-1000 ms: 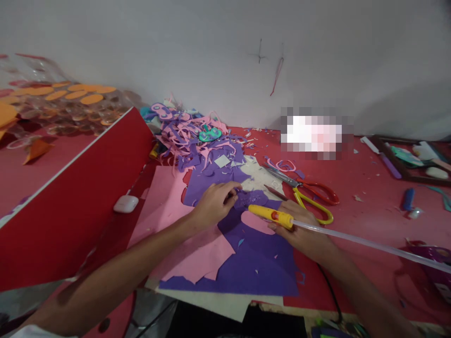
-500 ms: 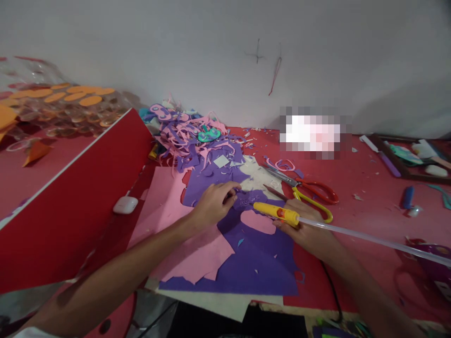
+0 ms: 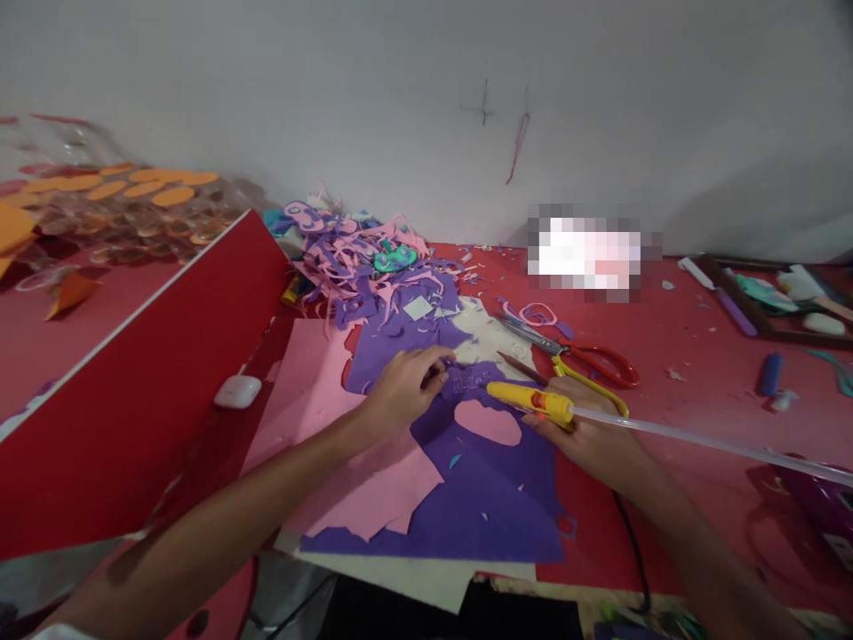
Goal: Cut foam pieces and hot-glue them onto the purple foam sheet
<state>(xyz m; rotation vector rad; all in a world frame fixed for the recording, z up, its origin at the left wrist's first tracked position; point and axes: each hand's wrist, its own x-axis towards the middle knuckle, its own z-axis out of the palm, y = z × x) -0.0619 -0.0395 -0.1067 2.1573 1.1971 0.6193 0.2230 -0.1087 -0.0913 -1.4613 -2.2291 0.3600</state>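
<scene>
My right hand [image 3: 590, 427] is wrapped round a yellow hot glue gun [image 3: 533, 400] with a long clear glue stick [image 3: 666, 434] in its back. Its nozzle points left at a small purple foam piece [image 3: 470, 380], which bears shiny lines of clear glue. At that piece's left edge, my left hand [image 3: 410, 384] is closed with curled fingers pinching it; the fingertips are partly hidden. Just below lies a pink foam oval [image 3: 488, 422] on a large purple foam sheet [image 3: 493, 507]. A pink foam sheet [image 3: 360, 489] lies beneath my left forearm.
Beyond my hands lie red- and yellow-handled scissors [image 3: 603, 364] and a brown pencil [image 3: 520, 364]. Foam scraps [image 3: 346, 249] are heaped against the wall. A red board [image 3: 166, 356] stands at left, beside a white earbud case [image 3: 237, 391]. A black cord [image 3: 630, 542] hangs at right.
The glue gun in my right hand has shifted slightly right, its nozzle farther from the purple piece's middle. My left hand has stayed nearly still.
</scene>
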